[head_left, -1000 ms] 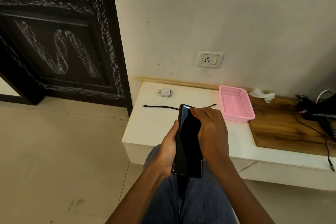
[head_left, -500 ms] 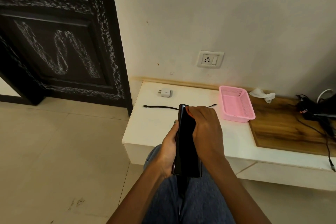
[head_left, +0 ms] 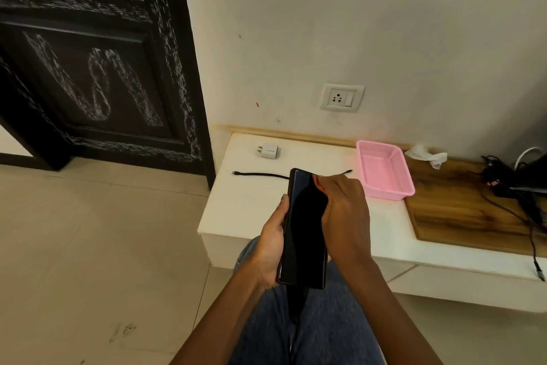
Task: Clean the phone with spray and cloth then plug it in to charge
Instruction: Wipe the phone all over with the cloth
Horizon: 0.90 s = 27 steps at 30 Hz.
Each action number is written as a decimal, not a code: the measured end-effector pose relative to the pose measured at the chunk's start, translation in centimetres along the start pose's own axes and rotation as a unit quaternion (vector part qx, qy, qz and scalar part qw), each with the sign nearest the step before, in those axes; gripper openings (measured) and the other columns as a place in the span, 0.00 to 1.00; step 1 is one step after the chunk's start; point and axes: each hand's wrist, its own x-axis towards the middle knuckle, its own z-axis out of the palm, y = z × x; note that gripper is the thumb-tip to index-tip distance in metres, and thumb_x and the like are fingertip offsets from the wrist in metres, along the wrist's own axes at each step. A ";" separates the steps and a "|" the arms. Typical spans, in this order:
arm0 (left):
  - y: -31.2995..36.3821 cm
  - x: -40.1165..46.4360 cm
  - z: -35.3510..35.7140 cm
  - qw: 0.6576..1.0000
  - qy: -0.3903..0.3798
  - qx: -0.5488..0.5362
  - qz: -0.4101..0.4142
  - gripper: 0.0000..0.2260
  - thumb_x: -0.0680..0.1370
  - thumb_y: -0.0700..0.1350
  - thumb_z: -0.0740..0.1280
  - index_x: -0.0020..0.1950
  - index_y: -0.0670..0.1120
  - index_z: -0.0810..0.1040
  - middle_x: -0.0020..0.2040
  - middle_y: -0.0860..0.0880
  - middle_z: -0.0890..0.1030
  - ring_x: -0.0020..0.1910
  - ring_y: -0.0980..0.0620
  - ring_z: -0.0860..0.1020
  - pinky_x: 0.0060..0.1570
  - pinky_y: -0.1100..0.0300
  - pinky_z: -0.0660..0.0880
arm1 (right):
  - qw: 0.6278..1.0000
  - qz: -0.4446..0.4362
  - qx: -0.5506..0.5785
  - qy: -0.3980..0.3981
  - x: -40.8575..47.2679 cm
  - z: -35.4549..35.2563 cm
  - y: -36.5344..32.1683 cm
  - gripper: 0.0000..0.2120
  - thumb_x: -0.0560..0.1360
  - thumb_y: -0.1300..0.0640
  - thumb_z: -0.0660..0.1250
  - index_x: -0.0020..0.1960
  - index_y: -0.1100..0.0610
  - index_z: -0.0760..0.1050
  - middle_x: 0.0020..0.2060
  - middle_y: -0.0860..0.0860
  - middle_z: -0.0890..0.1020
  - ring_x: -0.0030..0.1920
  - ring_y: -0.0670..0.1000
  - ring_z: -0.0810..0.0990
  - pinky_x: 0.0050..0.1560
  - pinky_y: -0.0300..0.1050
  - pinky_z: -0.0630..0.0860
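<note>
At far left stands a dark carved wooden door (head_left: 88, 68) with pale chalky marks, above beige floor tiles (head_left: 74, 246). Right of it, a low white ledge surface (head_left: 245, 210) runs along the wall. On its left part lie a small white charger adapter (head_left: 269, 151) and, nearer the person, a thin black charging cable (head_left: 260, 175) stretched sideways. Over the person's blue-jeaned lap, the left hand (head_left: 270, 249) cradles a slim black phone (head_left: 305, 231), its grip curled round the left edge and back, dark screen up. The right hand (head_left: 344, 210) lies on the phone's right side with fingers bent against the screen near the top; whether it holds a cloth I cannot tell. On the wall above is a white power socket (head_left: 342, 97). Further right sit a pink plastic mesh basket (head_left: 384, 170), a crumpled white tissue (head_left: 426, 155), a brown wooden board (head_left: 461, 204) and tangled black cords (head_left: 515, 187).
</note>
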 end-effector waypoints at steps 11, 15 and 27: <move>0.1 0.0 0.1 1.000 0.020 -0.021 -0.010 0.26 0.76 0.63 0.60 0.55 0.45 0.84 0.48 0.42 0.85 0.46 0.47 0.84 0.43 0.57 0.80 | 0.999 -0.035 0.014 -0.026 0.4 0.5 -0.8 0.16 0.69 0.65 0.73 0.57 0.61 0.78 0.48 0.54 0.81 0.48 0.55 0.76 0.43 0.46 0.75; -0.1 -0.1 -0.1 1.000 0.000 -0.020 -0.008 0.25 0.73 0.64 0.60 0.51 0.47 0.86 0.46 0.43 0.85 0.43 0.47 0.84 0.42 0.56 0.81 | 0.999 -0.014 0.000 -0.030 -0.1 0.3 0.4 0.16 0.68 0.67 0.73 0.56 0.63 0.79 0.49 0.57 0.82 0.50 0.58 0.78 0.48 0.48 0.75; 0.4 -0.5 0.3 0.999 -0.003 -0.031 -0.013 0.25 0.72 0.62 0.63 0.55 0.44 0.84 0.48 0.43 0.85 0.47 0.47 0.84 0.45 0.57 0.81 | 0.998 -0.048 0.049 -0.010 0.5 1.0 -2.0 0.14 0.70 0.66 0.68 0.56 0.64 0.78 0.48 0.56 0.81 0.49 0.56 0.77 0.46 0.47 0.77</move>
